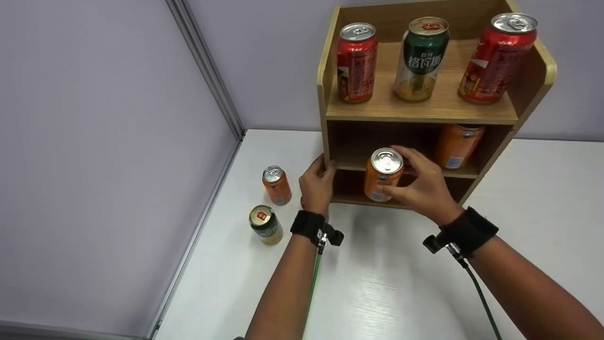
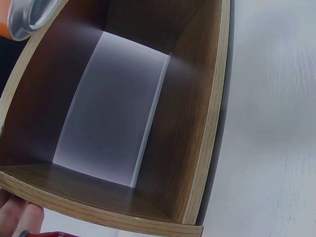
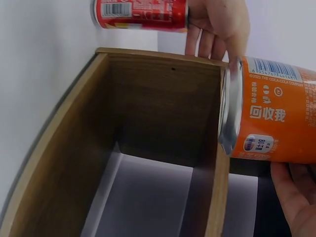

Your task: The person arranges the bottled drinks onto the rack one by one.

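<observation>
My right hand holds an orange soda can upright between thumb and fingers, in front of the wooden shelf unit. In the head view the can overlaps the middle board's front edge. My left hand grips the unit's left side panel, thumb by the front edge and fingers along the outside. Close beside that hand is a red can, mostly hidden by it in the head view. Another orange can stands at the right of the middle compartment.
On the top board stand a red can, a green-and-gold can and a second red can. Left of the unit, an orange can and a green-and-gold can stand on the white table. A partition wall borders the left.
</observation>
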A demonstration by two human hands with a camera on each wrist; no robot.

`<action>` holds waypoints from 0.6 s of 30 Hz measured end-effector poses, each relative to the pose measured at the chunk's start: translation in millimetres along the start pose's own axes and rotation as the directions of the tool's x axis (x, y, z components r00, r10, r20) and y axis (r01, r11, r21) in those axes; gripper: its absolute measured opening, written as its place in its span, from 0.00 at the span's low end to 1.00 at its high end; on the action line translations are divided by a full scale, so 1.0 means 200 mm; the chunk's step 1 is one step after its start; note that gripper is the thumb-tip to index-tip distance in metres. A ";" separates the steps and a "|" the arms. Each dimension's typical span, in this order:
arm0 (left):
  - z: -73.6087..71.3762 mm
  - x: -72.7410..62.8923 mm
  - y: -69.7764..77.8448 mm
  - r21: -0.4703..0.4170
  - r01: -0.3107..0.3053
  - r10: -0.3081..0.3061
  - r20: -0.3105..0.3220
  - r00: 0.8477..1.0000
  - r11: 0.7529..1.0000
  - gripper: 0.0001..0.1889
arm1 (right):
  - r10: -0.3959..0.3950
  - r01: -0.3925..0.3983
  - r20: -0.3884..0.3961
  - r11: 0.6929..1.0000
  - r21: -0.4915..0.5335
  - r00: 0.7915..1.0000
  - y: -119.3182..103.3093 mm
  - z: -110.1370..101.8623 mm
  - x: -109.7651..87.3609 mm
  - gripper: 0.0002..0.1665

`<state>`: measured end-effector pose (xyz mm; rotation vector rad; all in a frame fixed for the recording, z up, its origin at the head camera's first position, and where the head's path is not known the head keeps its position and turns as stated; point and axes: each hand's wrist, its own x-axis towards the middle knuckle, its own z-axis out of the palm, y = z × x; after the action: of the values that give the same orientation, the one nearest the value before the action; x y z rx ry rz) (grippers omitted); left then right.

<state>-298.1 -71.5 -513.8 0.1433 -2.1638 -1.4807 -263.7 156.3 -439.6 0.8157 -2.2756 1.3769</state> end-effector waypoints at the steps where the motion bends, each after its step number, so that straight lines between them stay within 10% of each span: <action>1: 0.00 0.00 0.00 -0.001 0.001 -0.001 0.001 1.000 1.000 0.19 | -0.002 0.002 -0.008 1.000 -0.008 1.000 0.00 -0.01 0.01 0.51; 18: 0.01 0.01 -0.01 0.050 -0.046 0.048 -0.028 0.998 0.998 0.17 | 0.063 -0.061 -0.100 0.998 0.026 0.993 0.01 -0.14 0.09 0.49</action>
<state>-302.0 -71.7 -515.7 0.1291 -2.1663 -1.3917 -278.0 175.9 -418.2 0.6721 -2.2288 1.4398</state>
